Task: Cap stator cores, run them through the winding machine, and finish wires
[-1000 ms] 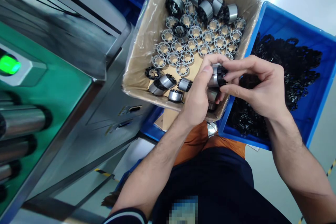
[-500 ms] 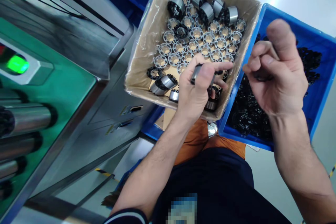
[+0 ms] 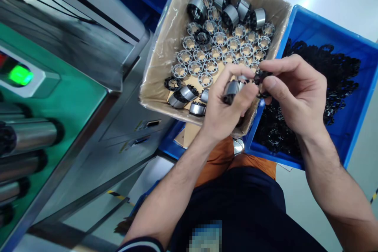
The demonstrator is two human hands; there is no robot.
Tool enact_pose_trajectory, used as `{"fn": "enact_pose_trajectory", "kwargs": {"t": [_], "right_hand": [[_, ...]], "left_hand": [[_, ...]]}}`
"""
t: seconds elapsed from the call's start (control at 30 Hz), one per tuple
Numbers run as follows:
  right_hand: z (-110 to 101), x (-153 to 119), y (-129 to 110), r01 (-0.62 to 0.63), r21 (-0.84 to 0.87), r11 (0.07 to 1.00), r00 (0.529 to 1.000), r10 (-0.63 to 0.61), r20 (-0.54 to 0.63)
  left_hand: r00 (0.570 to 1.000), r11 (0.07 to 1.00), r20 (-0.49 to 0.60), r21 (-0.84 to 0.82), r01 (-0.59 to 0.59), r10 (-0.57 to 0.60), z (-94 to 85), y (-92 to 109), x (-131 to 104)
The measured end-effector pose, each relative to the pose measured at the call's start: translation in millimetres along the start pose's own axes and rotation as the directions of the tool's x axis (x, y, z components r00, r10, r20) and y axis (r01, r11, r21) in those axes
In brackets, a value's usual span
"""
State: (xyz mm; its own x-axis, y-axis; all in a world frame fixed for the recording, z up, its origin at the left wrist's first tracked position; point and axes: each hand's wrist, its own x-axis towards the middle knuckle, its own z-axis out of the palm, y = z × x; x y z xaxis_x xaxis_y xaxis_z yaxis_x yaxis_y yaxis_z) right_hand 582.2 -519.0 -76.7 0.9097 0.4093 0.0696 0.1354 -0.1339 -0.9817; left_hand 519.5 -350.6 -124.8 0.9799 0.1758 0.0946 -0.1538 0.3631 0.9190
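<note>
My left hand (image 3: pixel 227 102) is closed around a silver motor stator core (image 3: pixel 233 89), a short metal ring with a black end, above the near right part of the cardboard box (image 3: pixel 159 47). My right hand (image 3: pixel 298 90) pinches a black plastic end ring (image 3: pixel 262 78) between thumb and fingers, close against the left fingertips. Fingers partly hide both parts, so I cannot tell whether they touch. Below, in the box, stand rows of bare stator cores (image 3: pixel 220 39). Several cores with black ends (image 3: pixel 197 9) lie among them.
To the right of the box, a blue bin (image 3: pixel 351 138) holds a heap of black plastic rings (image 3: pixel 327 59). At left stands a machine with a green top (image 3: pixel 73 90), a lit green lamp (image 3: pixel 20 75) and metal cylinders (image 3: pixel 35 132). A clear plastic liner covers the box walls.
My right hand has come down and left from above the blue bin to meet my left hand, bringing the black ring. My left hand has turned slightly, its fingers now curled in.
</note>
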Motion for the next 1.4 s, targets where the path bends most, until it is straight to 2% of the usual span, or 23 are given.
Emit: {"fn": "enact_pose_trajectory", "kwargs": {"t": [0.07,0.13,0.3,0.4,0.57,0.63,0.8,0.9,0.97,1.03,1.07,1.13,1.2,1.27,1.4], "right_hand": [[-2.2,0.9,0.5,0.0,-0.022,1.0,1.0,0.0,-0.014],[-2.4,0.9,1.4,0.038,-0.058,0.998,0.999,-0.04,-0.031],[3.6,-2.0,5.4,0.065,-0.121,0.99,0.995,-0.073,-0.064],[6.7,-2.7,7.1,0.039,-0.107,0.993,0.997,-0.047,-0.068],[6.4,-1.9,6.5,-0.056,-0.034,0.998,0.996,0.054,-0.07],[8.3,-2.6,8.0,-0.062,-0.041,0.997,0.995,0.058,-0.076],[19.1,-4.6,17.0,0.158,-0.123,0.98,0.975,-0.174,-0.136],[4.9,4.4,19.1,0.194,-0.158,0.968,0.976,-0.206,-0.068],[-19.0,15.5,21.8,0.161,-0.264,0.951,0.973,-0.199,-0.121],[-47.2,26.2,29.6,0.045,-0.448,0.893,0.958,-0.166,-0.235],[-59.6,29.9,35.8,-0.04,-0.55,0.834,0.963,-0.115,-0.246],[-75.5,33.0,51.1,-0.151,-0.735,0.661,0.987,0.064,-0.146],[-77.9,31.9,66.5,-0.124,-0.858,0.499,0.973,0.23,-0.007],[-71.7,30.4,77.4,-0.079,-0.911,0.404,0.947,0.317,0.058],[-63.6,32.9,80.5,-0.142,-0.934,0.326,0.919,0.393,-0.002]], "left_hand": [[0.995,0.985,0.029,-0.144,0.099,-0.095,-0.9,0.5,1.7],[0.985,0.969,0.051,-0.177,0.174,-0.168,-1.1,1.1,3.1],[0.985,0.974,0.034,-0.145,0.172,-0.169,0.8,-0.3,0.6],[0.975,0.967,0.039,-0.122,0.223,-0.22,1.8,-0.3,-1.6],[0.973,0.973,0.048,-0.049,0.228,-0.225,0.0,2.0,0.0],[0.97,0.971,0.056,-0.027,0.238,-0.236,-0.2,2.6,0.1],[0.969,0.97,0.097,-0.066,0.234,-0.227,1.5,5.2,-2.8],[0.983,0.978,0.062,0.128,0.164,-0.173,-3.1,12.8,0.6],[0.992,0.922,0.05,0.378,0.086,-0.112,-10.5,20.3,7.5],[0.996,0.808,0.036,0.588,0.046,-0.083,-20.3,26.5,16.2],[0.997,0.759,0.02,0.65,0.046,-0.077,-25.4,27.8,20.4],[0.999,0.719,-0.023,0.694,0.043,-0.037,-34.3,25.4,26.5],[0.998,0.752,-0.06,0.659,0.021,0.025,-38.9,16.4,28.2],[0.996,0.82,-0.075,0.573,0.009,0.042,-37.5,4.0,25.3],[0.994,0.931,-0.031,0.347,0.11,-0.105,-24.3,-15.5,14.2]]}}
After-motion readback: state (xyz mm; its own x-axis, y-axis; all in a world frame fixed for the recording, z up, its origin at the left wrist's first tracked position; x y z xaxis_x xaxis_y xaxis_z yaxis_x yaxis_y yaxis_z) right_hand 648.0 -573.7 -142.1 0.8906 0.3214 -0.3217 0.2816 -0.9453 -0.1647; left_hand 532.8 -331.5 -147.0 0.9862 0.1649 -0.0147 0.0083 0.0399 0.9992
